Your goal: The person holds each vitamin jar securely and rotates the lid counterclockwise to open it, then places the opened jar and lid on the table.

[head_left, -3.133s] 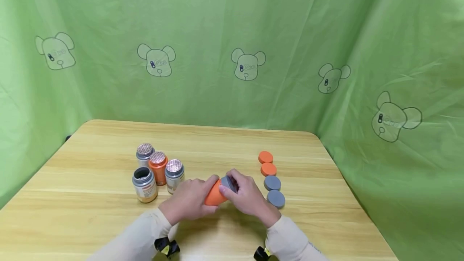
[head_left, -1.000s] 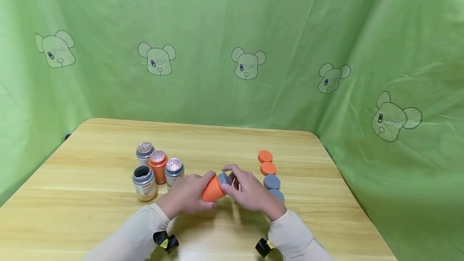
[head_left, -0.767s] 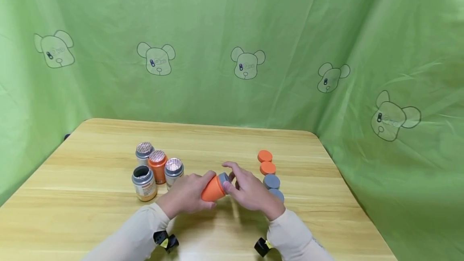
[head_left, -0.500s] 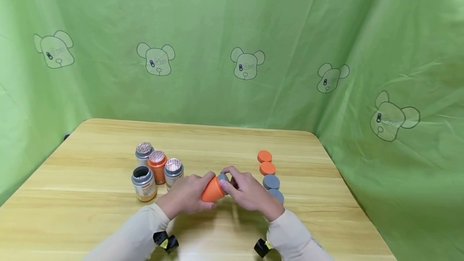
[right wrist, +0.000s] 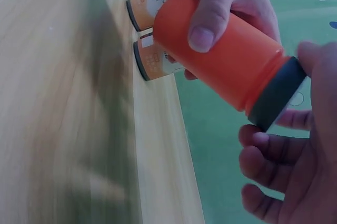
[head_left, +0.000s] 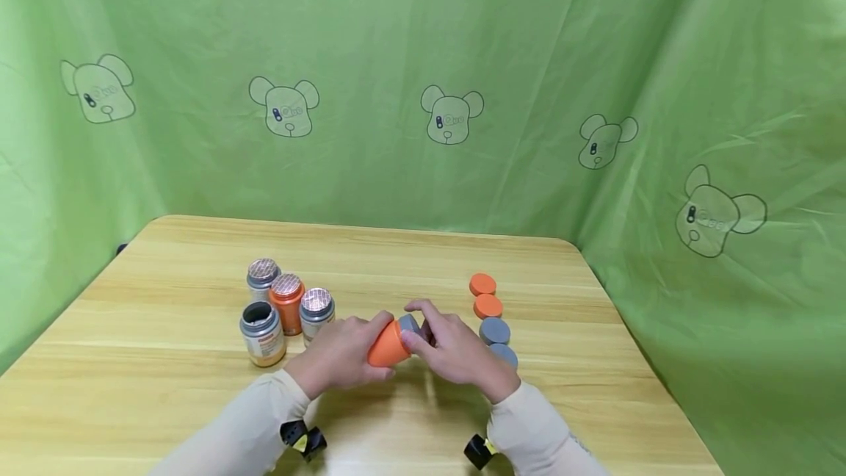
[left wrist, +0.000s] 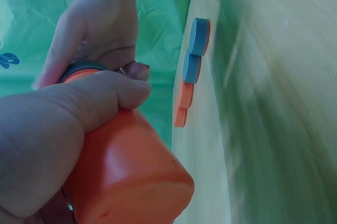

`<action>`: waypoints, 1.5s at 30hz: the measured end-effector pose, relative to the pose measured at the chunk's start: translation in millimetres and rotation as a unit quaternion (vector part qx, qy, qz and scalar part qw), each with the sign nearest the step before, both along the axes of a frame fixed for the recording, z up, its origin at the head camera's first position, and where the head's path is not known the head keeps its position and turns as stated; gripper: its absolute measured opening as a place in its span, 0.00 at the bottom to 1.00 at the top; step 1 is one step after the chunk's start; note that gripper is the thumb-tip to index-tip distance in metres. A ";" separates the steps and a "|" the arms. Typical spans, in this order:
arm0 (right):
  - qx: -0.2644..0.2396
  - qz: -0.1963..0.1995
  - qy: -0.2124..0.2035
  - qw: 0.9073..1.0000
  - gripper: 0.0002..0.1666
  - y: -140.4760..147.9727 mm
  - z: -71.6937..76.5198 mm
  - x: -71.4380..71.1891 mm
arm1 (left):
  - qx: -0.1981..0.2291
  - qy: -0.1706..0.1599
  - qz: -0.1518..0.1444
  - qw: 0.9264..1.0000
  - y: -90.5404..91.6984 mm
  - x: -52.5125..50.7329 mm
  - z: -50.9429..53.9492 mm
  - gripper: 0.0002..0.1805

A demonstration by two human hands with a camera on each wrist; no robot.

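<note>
My left hand (head_left: pixel 340 358) grips the body of an orange plastic jar (right wrist: pixel 216 50), held tilted above the table with its mouth towards my right hand. A grey lid (right wrist: pixel 276 93) sits on the jar's mouth. My right hand (head_left: pixel 457 351) has its thumb on one edge of this lid and its curled fingers at the opposite edge. In the left wrist view the orange jar (left wrist: pixel 126 166) shows its base, and the left thumb (left wrist: pixel 100 100) lies along its side. The left hand's other fingers are mostly hidden behind the jar.
At the left stand several lidless jars: a grey one with an uncovered mouth (head_left: pixel 263 344), an orange one with a foil seal (head_left: pixel 288 308) and foil-sealed grey ones (head_left: pixel 317 308). At the right, orange lids (head_left: pixel 487 306) and grey lids (head_left: pixel 495 331) lie in a row on the wooden table (head_left: pixel 581 388).
The jar and both hands have shifted slightly left since the earliest frame. My right fingers have lifted off the lid's edge and come back to it, while the left hand has kept its grip.
</note>
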State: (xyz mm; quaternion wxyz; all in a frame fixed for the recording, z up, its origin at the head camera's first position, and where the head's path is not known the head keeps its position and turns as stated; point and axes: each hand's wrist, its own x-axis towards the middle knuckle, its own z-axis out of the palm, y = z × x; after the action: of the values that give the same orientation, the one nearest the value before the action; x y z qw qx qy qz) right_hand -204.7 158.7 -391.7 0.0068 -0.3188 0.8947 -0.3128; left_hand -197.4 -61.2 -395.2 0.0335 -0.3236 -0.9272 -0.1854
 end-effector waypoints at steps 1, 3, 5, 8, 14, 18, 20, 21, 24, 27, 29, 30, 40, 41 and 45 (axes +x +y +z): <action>-0.003 0.000 -0.005 1.000 0.26 -0.1 -0.1 0.0 | 0.000 -0.003 0.001 1.000 0.1 0.0 0.1 0.33; -0.015 0.008 -0.009 1.000 0.27 0.9 -0.3 0.0 | 0.001 -0.005 0.004 1.000 -0.1 -0.3 0.0 0.33; -0.029 0.023 -0.006 0.999 0.29 2.5 -0.4 0.1 | 0.003 -0.004 0.005 1.000 -0.5 -0.4 -0.1 0.32; -0.036 0.034 0.008 0.999 0.31 5.1 -0.5 0.4 | 0.005 0.004 0.002 1.000 -0.8 -0.3 -0.2 0.32; -0.019 0.010 0.018 1.000 0.25 3.2 0.0 -0.4 | 0.002 0.001 -0.001 1.000 0.7 -0.3 0.9 0.33; -0.028 0.012 0.006 1.000 0.24 2.7 1.6 0.3 | 0.001 -0.005 -0.001 1.000 0.8 -0.8 1.2 0.33; -0.035 0.021 0.006 0.999 0.26 3.9 1.5 0.8 | 0.001 -0.007 0.000 1.000 0.5 -0.7 1.3 0.32; -0.036 0.023 0.006 0.999 0.28 4.4 1.3 1.0 | 0.001 -0.008 0.001 1.000 0.5 -0.7 1.3 0.32; -0.031 0.016 0.010 0.999 0.29 4.3 0.8 1.3 | 0.003 -0.011 0.000 1.000 0.4 -0.3 1.5 0.32; -0.019 -0.008 0.013 1.000 0.27 1.0 0.6 1.1 | 0.003 -0.011 -0.001 1.000 0.7 -0.3 1.5 0.33; -0.014 -0.021 0.012 1.000 0.26 -1.7 0.0 0.7 | 0.001 -0.011 -0.001 1.000 0.9 -0.4 1.5 0.33; -0.013 -0.025 0.008 1.000 0.26 -2.7 -0.3 0.8 | 0.000 -0.011 -0.001 1.000 0.9 -0.5 1.4 0.33; -0.033 0.017 0.010 0.999 0.28 -0.4 -4.2 1.6 | -0.005 -0.010 0.006 1.000 -0.7 -0.3 -0.4 0.32; -0.029 0.008 0.010 0.999 0.28 -1.2 -4.0 1.7 | -0.005 -0.009 0.006 1.000 -0.5 -0.2 -0.6 0.32; -0.004 -0.035 0.002 0.999 0.26 -5.4 -3.3 1.3 | -0.009 -0.004 0.004 1.000 0.2 0.5 -1.5 0.33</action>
State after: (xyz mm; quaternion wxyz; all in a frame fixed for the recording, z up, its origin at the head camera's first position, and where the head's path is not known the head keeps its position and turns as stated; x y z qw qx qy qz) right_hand -203.4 153.3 -395.0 -0.0069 -0.2876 0.9042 -0.3157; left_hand -196.9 -61.0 -396.7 0.0282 -0.3193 -0.9303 -0.1785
